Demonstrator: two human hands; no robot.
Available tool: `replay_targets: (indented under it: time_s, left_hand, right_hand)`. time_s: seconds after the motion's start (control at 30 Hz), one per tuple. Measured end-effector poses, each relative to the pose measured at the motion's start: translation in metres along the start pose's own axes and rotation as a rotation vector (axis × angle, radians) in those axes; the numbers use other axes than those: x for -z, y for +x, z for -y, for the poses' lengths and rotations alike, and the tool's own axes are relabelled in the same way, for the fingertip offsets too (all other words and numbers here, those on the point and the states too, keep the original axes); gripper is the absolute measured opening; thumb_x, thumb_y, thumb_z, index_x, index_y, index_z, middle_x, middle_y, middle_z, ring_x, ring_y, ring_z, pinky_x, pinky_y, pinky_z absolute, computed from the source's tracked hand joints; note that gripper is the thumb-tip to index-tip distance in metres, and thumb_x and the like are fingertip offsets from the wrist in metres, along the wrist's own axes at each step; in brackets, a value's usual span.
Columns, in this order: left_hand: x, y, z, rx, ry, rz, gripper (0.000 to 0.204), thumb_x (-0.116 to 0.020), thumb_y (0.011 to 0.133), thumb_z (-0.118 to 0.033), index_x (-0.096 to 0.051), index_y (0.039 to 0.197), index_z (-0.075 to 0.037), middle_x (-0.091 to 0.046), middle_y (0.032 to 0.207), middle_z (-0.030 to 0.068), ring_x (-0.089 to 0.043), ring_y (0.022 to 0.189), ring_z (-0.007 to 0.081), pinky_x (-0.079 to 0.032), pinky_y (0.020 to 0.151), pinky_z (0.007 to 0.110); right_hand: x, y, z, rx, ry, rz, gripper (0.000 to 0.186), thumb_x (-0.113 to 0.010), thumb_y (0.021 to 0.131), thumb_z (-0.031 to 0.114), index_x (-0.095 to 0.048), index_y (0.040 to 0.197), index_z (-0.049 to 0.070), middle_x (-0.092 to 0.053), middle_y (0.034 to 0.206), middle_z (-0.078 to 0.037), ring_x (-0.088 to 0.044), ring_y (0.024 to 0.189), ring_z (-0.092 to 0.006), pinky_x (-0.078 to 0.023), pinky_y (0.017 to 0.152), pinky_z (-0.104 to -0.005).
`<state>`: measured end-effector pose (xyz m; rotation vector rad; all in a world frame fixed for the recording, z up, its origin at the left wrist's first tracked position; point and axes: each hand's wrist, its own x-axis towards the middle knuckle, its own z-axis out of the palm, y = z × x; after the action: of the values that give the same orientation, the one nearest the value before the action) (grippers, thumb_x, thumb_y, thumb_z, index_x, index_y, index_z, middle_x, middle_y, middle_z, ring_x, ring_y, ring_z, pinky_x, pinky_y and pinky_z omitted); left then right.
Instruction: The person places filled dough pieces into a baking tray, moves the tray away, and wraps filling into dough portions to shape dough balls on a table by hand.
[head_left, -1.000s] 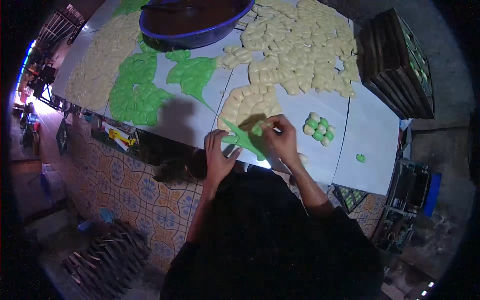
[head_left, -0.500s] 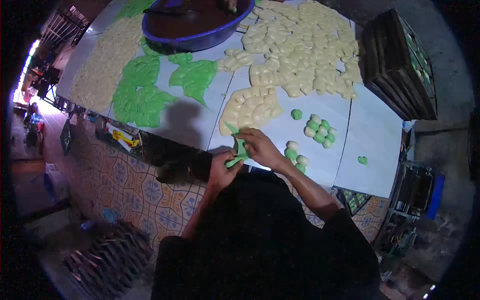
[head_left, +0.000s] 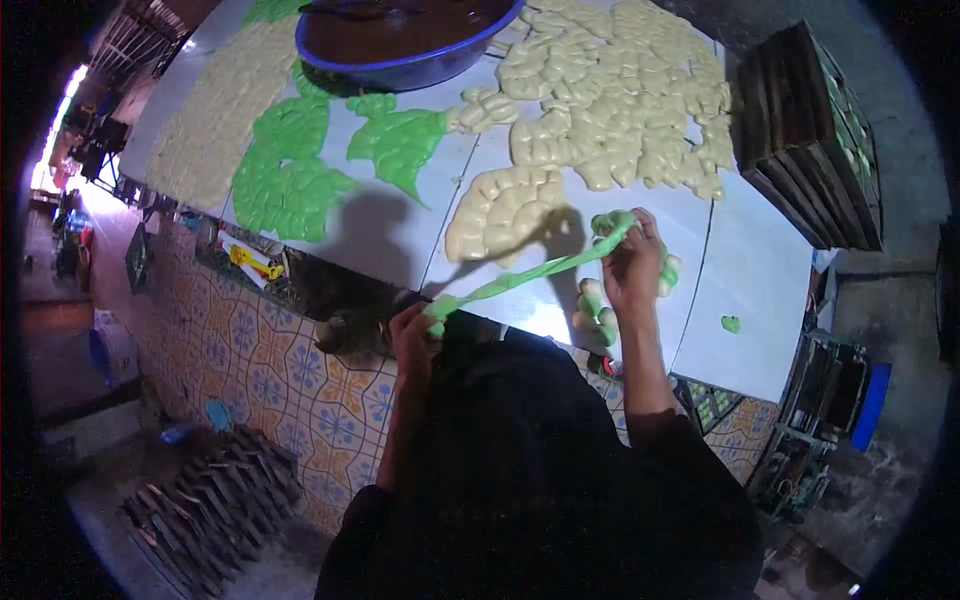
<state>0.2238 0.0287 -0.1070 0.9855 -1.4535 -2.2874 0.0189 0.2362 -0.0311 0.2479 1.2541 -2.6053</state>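
Note:
A strip of green dough is stretched long and thin between my hands above the table's near edge. My left hand is closed on its lower left end. Higher up and to the right, my right hand grips the other end, where the dough bunches around the fingers. Beside the right wrist lie green and cream dough balls; another group is mostly hidden behind that hand. A flattened cream dough piece rests just beyond the strip. Farther right sits a small green dough scrap.
Green dough sheets and a wide spread of cream dough pieces cover much of the white table. A blue basin of brown contents stands at the back. Stacked wooden trays are at the right. Firewood sticks lie on the floor.
My hands were close together over a folded piece of green dough. The right has moved right and away, drawing the dough into a long strip; the left has shifted slightly left. A hand over the basin is gone.

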Motion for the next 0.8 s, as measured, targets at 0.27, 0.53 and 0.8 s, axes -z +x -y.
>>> replay_targets:
  time_s: [0.27, 0.53, 0.8]
  left_hand:
    - [0.021, 0.073, 0.013, -0.390, 0.096, -0.170, 0.028, -0.053, 0.086, -0.015, -0.061, 0.105, 0.004, -0.058, 0.095, 0.0069, -0.054, 0.085, 0.0141, -0.044, 0.077, 0.031]
    - [-0.013, 0.076, -0.033, -0.462, 0.344, -0.040, 0.018, -0.059, 0.087, -0.018, -0.059, 0.083, -0.001, -0.053, 0.080, 0.0022, -0.048, 0.078, 0.0116, -0.039, 0.072, 0.027]
    - [-0.047, 0.077, -0.029, -0.376, 0.167, -0.102, 0.017, -0.060, 0.088, -0.017, -0.062, 0.092, -0.001, -0.056, 0.085, 0.0030, -0.051, 0.083, 0.0122, -0.042, 0.078, 0.028]
  right_hand:
    - [0.078, 0.021, 0.136, 0.375, 0.486, 0.256, 0.029, -0.048, 0.080, 0.014, -0.053, 0.103, -0.004, -0.054, 0.091, -0.014, -0.042, 0.066, -0.0176, -0.034, 0.053, -0.0290]
    - [0.282, 0.040, 0.168, 0.969, -0.764, -0.789, 0.027, -0.046, 0.091, 0.018, -0.065, 0.096, -0.002, -0.061, 0.085, -0.009, -0.054, 0.070, -0.0155, -0.045, 0.065, -0.0318]
    - [0.366, -0.029, 0.126, 0.469, -1.458, -0.837, 0.033, -0.052, 0.080, 0.009, -0.066, 0.109, 0.003, -0.065, 0.107, -0.015, -0.061, 0.100, -0.0267, -0.047, 0.083, -0.0329]
